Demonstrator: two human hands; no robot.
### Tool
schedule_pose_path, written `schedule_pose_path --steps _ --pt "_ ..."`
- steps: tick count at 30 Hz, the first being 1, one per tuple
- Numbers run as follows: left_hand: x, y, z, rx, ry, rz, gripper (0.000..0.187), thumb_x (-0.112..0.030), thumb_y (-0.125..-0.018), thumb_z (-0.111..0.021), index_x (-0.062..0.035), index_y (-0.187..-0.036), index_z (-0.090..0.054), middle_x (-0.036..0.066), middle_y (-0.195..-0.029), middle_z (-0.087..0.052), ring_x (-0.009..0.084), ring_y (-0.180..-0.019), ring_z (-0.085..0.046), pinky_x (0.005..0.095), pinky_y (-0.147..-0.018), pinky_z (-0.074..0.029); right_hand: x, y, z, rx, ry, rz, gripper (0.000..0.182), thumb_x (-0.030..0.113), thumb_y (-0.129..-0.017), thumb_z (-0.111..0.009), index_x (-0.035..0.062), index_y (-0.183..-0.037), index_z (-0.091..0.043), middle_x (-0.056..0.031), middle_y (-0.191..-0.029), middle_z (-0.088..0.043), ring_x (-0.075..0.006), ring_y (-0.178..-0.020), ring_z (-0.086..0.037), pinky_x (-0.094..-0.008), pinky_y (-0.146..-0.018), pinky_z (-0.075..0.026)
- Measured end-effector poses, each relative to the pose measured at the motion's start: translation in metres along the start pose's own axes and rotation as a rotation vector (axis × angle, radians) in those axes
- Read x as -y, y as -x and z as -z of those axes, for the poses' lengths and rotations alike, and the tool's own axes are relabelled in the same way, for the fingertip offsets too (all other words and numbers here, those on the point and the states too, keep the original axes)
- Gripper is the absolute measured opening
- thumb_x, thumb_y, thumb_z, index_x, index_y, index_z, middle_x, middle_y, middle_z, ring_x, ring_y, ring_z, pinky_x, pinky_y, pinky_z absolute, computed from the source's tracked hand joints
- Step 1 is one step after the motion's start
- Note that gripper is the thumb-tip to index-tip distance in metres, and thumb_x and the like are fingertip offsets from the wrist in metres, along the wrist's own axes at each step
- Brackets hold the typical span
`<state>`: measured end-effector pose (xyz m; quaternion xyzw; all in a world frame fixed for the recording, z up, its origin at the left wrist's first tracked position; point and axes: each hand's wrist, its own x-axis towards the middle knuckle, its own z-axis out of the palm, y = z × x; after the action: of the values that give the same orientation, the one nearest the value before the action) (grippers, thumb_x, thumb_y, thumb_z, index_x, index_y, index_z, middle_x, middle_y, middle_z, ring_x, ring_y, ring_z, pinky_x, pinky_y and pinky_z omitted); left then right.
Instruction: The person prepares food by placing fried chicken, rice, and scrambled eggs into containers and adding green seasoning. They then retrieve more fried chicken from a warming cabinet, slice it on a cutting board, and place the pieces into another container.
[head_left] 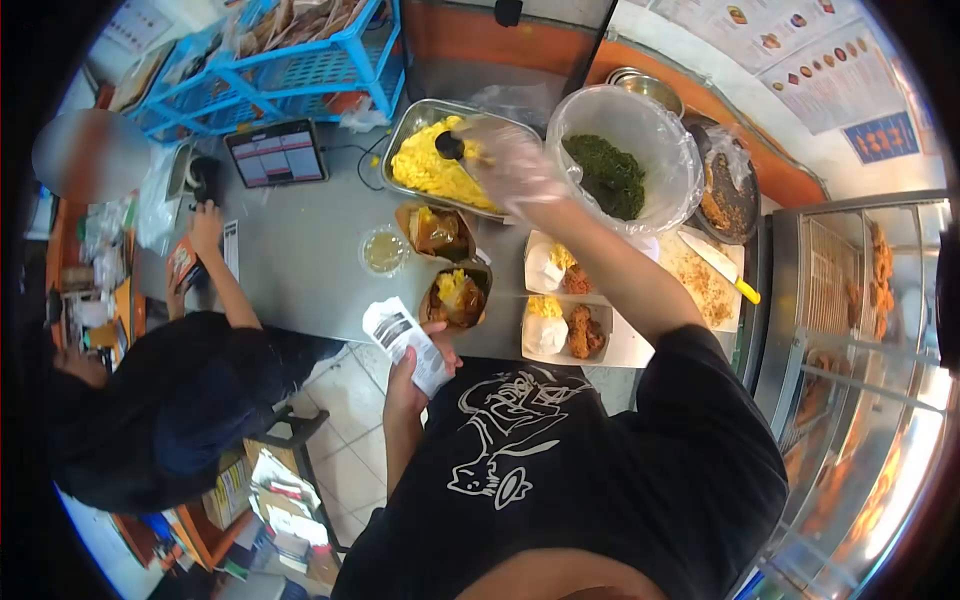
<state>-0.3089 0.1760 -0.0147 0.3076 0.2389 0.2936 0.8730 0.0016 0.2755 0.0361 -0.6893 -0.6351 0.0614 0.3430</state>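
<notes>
My left hand [402, 388] is closed around a white printed paper slip [408, 345], held in front of my shirt near the counter edge. In a clear plastic glove, my right hand [512, 168] is smeared by motion above the metal tray of yellow scrambled eggs [428, 172]. A utensil with a black end [450, 146] juts out from its fingers over the eggs. Below the tray stand two brown paper boxes of food, one [436, 232] behind the other [457, 300]. Right of them, two open boxes [545, 262] [566, 330] hold rice, egg and fried chicken.
A plastic-lined bowl of chopped greens [612, 170] and a yellow-handled knife [722, 266] are on the right. A small clear cup [383, 250] and a tablet [277, 153] stand left. A co-worker [170, 400] works at the far left; a glass food cabinet [860, 330] borders the right.
</notes>
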Motion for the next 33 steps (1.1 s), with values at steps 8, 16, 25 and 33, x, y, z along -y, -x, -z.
schedule_pose_path --steps 8,16,25,33 --pt "-0.029 -0.024 0.024 0.046 0.005 0.141 0.060 -0.044 -0.093 -0.055 0.0035 -0.130 -0.047 0.012 -0.084 -0.059 0.0208 -0.074 -0.058 0.0393 -0.080 -0.050 -0.125 0.022 0.089 0.754 0.003 -1.045 0.041 0.040 -0.095 -0.047 0.0085 -0.111 -0.067 -0.0145 -0.095 -0.071 -0.0212 -0.088 -0.067 -0.0339 -0.071 -0.052" --pt "-0.031 -0.065 0.026 0.218 0.059 0.149 0.059 -0.042 -0.092 -0.058 0.0028 -0.128 -0.047 0.013 -0.083 -0.059 0.0216 -0.075 -0.059 0.0398 -0.080 -0.049 -0.188 0.059 0.072 0.567 -0.319 -1.399 0.012 0.014 -0.085 -0.061 0.0051 -0.084 -0.069 -0.0102 -0.068 -0.066 -0.0170 -0.055 -0.060 -0.0323 -0.048 -0.046" --pt "-0.028 -0.075 0.016 0.278 -0.001 0.208 0.059 -0.041 -0.090 -0.060 0.0032 -0.128 -0.049 0.014 -0.084 -0.060 0.0211 -0.076 -0.059 0.0379 -0.079 -0.048 -0.183 0.063 0.107 0.284 0.453 -0.659 0.032 0.008 -0.082 -0.053 0.0090 -0.113 -0.061 -0.0167 -0.092 -0.068 -0.0339 -0.083 -0.066 -0.0427 -0.070 -0.052" --pt "-0.007 -0.064 -0.009 0.221 -0.028 0.155 0.053 -0.034 -0.093 -0.055 0.0048 -0.128 -0.048 0.014 -0.084 -0.060 0.0215 -0.077 -0.058 0.0380 -0.081 -0.048 -0.194 0.052 0.092 0.610 0.833 -0.376 0.016 0.013 -0.081 -0.061 0.0073 -0.092 -0.071 -0.0130 -0.097 -0.071 -0.0296 -0.095 -0.068 -0.0375 -0.080 -0.055"
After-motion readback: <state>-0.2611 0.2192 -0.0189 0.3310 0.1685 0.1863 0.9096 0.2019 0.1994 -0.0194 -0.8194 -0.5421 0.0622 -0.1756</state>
